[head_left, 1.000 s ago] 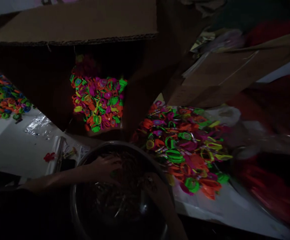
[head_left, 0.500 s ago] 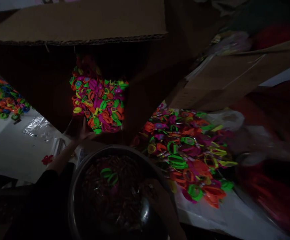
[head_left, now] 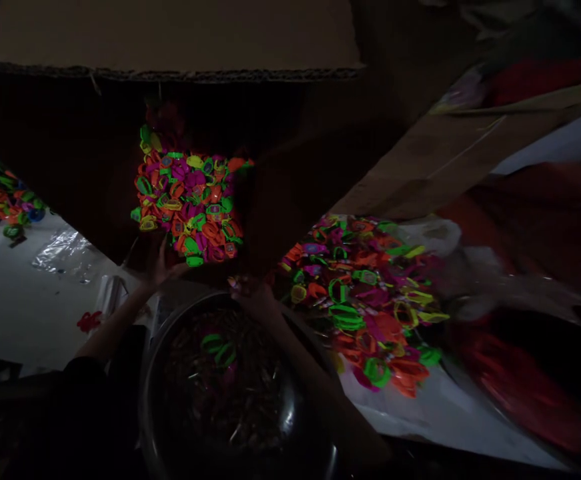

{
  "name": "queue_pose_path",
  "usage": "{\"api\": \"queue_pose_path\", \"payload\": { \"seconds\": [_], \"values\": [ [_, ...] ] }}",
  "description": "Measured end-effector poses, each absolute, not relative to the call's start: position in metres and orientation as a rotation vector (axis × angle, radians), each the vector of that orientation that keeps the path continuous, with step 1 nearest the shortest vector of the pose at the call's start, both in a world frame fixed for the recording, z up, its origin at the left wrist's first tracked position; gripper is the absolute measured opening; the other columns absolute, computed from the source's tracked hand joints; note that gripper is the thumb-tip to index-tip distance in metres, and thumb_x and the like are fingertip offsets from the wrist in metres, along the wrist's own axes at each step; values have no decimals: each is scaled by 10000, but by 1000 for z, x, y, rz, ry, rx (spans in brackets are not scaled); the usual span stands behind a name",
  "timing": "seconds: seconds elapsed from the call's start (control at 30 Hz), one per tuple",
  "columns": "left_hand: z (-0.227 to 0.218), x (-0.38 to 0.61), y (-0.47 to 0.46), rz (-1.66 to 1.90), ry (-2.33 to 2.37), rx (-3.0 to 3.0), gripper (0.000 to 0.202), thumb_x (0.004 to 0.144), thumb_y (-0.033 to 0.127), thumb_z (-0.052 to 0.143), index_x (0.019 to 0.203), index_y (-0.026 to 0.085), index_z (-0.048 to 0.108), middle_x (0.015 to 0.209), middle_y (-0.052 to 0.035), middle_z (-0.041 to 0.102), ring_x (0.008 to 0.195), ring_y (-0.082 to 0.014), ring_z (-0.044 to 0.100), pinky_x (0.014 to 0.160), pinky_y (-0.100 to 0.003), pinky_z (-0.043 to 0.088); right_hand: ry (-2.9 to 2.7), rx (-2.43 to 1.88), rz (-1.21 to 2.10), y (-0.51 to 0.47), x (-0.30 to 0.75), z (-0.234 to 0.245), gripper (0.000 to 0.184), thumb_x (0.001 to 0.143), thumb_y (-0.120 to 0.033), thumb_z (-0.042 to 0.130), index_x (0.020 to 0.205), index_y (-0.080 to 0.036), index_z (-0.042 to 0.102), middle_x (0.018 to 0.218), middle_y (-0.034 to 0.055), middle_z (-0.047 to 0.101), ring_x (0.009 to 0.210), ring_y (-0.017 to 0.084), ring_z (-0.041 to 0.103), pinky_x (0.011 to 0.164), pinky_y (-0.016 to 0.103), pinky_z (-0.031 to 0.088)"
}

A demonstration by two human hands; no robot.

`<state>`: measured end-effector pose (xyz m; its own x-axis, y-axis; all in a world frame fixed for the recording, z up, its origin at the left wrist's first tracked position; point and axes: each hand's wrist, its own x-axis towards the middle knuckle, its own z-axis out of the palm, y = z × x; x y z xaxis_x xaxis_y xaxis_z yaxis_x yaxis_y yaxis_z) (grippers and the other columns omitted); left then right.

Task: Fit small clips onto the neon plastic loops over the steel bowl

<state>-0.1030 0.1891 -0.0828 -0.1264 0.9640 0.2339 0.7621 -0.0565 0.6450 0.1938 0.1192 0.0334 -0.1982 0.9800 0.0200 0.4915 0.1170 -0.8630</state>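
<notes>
The cardboard box point(head_left: 95, 167) of neon plastic toys point(head_left: 190, 200) lies open beyond the metal bowl point(head_left: 230, 393), with the left hand point(head_left: 163, 263) spread against its near edge and the right hand point(head_left: 250, 290), grip unclear, beside a loose toy pile point(head_left: 365, 300).

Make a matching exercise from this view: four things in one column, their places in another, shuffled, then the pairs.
Things:
1. left hand
2. right hand
3. metal bowl
4. red scrap

Places:
A. lying on the white table at left
B. at the bowl's far rim
C. nearest the camera, bottom centre
D. under the toy pile in the cardboard box

Pairs: 1-D, 2-B, 3-C, 4-A
</notes>
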Motion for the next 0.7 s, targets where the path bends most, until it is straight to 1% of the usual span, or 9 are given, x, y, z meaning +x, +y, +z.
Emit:
{"api": "queue_pose_path", "payload": {
  "seconds": [0.07, 0.13, 0.23, 0.33, 0.43, 0.53, 0.6, 0.67, 0.7],
  "values": [
    [-83, -113, 193, 976, 1941, 1988, 1069, 594, 525, 766, 1445, 176, 220, 1499, -162, 218, 1392, -338, 179, 1134, -461, 192, -1906, -1377, 1090, 113, 185, 22, 94, 678, -286, 553, 699, -196, 534, 601, -20, 556, 564, 131, 510, 555, 230, 387],
    [-84, -119, 201, 980, 1942, 2054, 1129, 571, 535, 778, 1454, 161, 182, 1516, -172, 167, 1405, -336, 137, 1145, -453, 157, -2035, -1338, 1156, 94, 182, 13, 80, 679, -252, 566, 741, -203, 558, 676, -2, 614, 635, 160, 565, 597, 244, 406],
    [-86, -113, 216, 969, 1942, 2024, 1206, 544, 544, 789, 1463, 143, 120, 1521, -194, 126, 1406, -357, 107, 1137, -480, 154, -2215, -1312, 1202, 63, 185, 8, 189, 658, -193, 601, 846, -212, 594, 849, 26, 673, 769, 195, 610, 679, 264, 429],
    [-88, -93, 226, 939, 1961, 1961, 1227, 514, 526, 809, 1456, 114, 140, 1503, -239, 123, 1391, -412, 105, 1100, -512, 217, -2245, -1353, 1240, 44, 194, 9, 201, 669, -171, 599, 866, -209, 602, 875, 23, 681, 799, 196, 620, 689, 256, 433],
    [-91, -74, 229, 872, 2044, 1861, 1102, 568, 483, 790, 1436, 115, 219, 1476, -263, 167, 1343, -446, 233, 1033, -509, 324, -2180, -1418, 1270, 38, 204, 7, 203, 673, -158, 597, 869, -207, 616, 869, 20, 693, 795, 195, 631, 702, 259, 444],
    [-91, -66, 232, 795, 2167, 1803, 936, 667, 445, 728, 1411, 109, 269, 1453, -250, 233, 1281, -410, 373, 980, -458, 400, -2074, -1419, 1276, 34, 212, 2, 237, 678, -166, 609, 911, -205, 631, 912, 35, 703, 831, 203, 639, 752, 282, 462],
    [-89, -63, 238, 705, 2250, 1775, 949, 691, 428, 710, 1432, 107, 210, 1474, -249, 194, 1256, -390, 418, 936, -417, 444, -2013, -1427, 1274, 32, 216, -3, 241, 681, -190, 620, 921, -201, 635, 903, 41, 705, 831, 208, 641, 758, 293, 472],
    [-85, -61, 246, 600, 2312, 1742, 1001, 691, 404, 714, 1457, 134, 130, 1498, -251, 122, 1220, -379, 466, 886, -391, 478, -1972, -1444, 1299, 29, 218, -9, 234, 686, -204, 618, 918, -199, 637, 871, 37, 705, 811, 207, 642, 740, 293, 479],
    [-84, -59, 250, 561, 2335, 1724, 998, 694, 393, 713, 1461, 154, 120, 1503, -250, 100, 1201, -375, 486, 864, -385, 489, -1959, -1451, 1320, 28, 218, -11, 226, 689, -200, 610, 913, -199, 638, 856, 33, 704, 802, 206, 643, 732, 292, 480]
  ]
}}
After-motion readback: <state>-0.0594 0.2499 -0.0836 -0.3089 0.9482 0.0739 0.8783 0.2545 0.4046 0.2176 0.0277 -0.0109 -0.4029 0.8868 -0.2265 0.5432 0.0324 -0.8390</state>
